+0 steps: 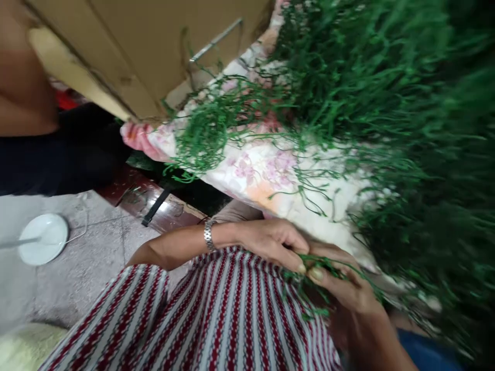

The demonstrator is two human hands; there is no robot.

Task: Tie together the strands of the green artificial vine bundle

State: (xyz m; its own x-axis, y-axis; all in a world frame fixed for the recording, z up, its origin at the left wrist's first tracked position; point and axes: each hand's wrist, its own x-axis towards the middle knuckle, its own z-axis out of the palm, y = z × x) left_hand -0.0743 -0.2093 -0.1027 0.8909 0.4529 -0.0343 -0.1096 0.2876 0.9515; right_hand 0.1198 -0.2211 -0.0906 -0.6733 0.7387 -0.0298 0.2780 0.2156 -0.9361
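My left hand (273,245), with a silver watch (209,236) at its wrist, is closed with thumb and finger pinching some thin green stems (325,264). My right hand (348,286) is closed around the same stems, its thumb tip close to the left thumb. Loose ends hang below both hands over my striped shirt (228,314). Beyond the hands lies a floral cloth (278,170) with scattered stems on it. A smaller tangle of green stems (203,139) rests near its left edge, and a large heap of green stems (359,77) covers the right side.
A brown panel or box (150,56) with a thin metal handle (216,40) stands at the back left. Another person's arm (27,87) is beside it. On the grey floor (100,257) is a white round base (44,239). The right side is blurred.
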